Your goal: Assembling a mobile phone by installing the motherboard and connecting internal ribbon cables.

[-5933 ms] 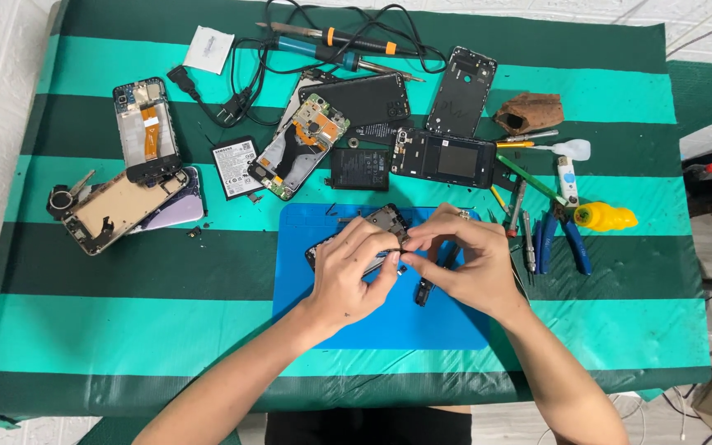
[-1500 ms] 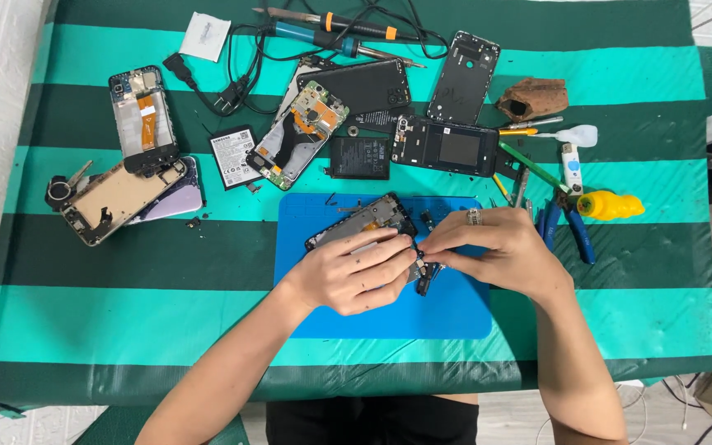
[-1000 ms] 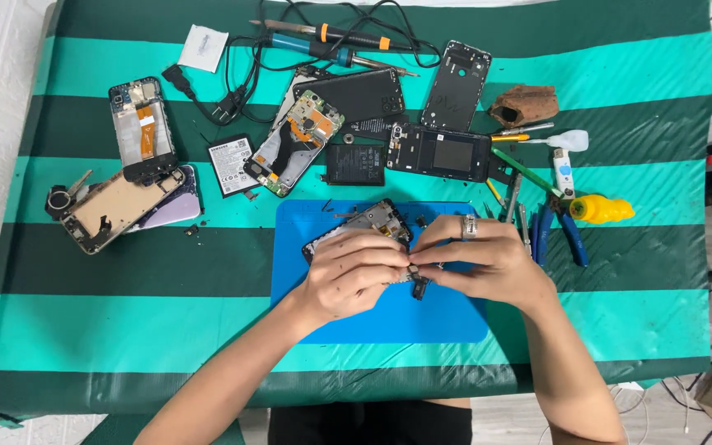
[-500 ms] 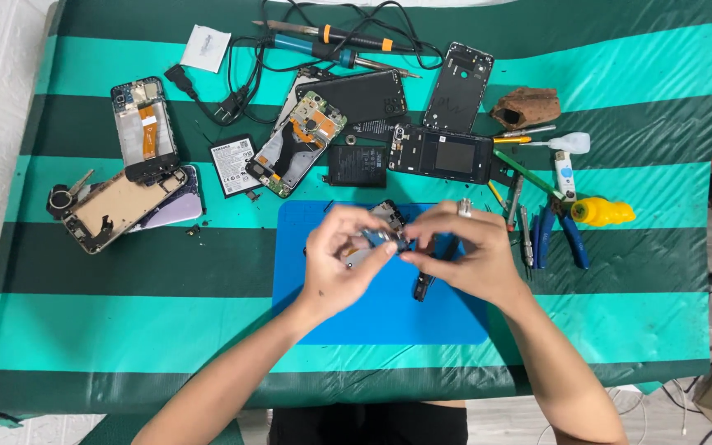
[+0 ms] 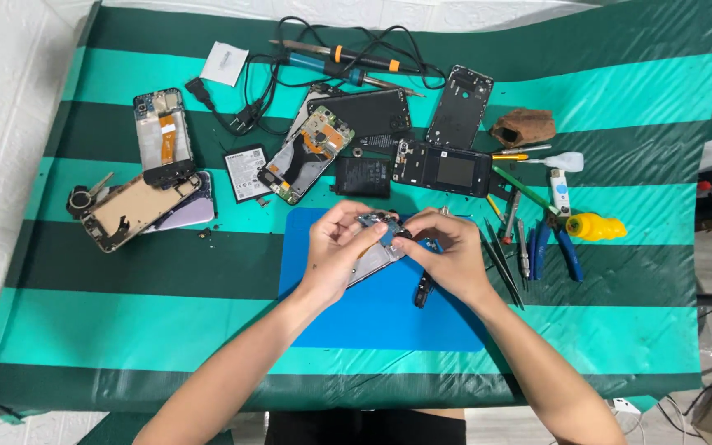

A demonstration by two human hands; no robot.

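Note:
Both hands meet over the blue work mat (image 5: 372, 317) in the head view. My left hand (image 5: 338, 251) grips an opened phone body (image 5: 370, 259), lifted and tilted above the mat. My right hand (image 5: 452, 255) pinches the phone's upper end, where a small circuit board (image 5: 381, 224) shows between the fingertips. A dark screwdriver (image 5: 423, 288) pokes out from under my right hand onto the mat. Most of the phone is hidden by fingers.
The table (image 5: 125, 272) has a green striped cloth. Dismantled phones (image 5: 138, 206), a battery (image 5: 246, 171), black frames (image 5: 442, 169), and a soldering iron (image 5: 348, 58) lie behind the mat. Tweezers (image 5: 503, 265), blue pliers (image 5: 558, 247), and a yellow bottle (image 5: 595, 226) sit right.
My hands lifted the phone body slightly off the mat and shifted it up and left. Fingers regripped at its upper end; the screwdriver now lies on the mat.

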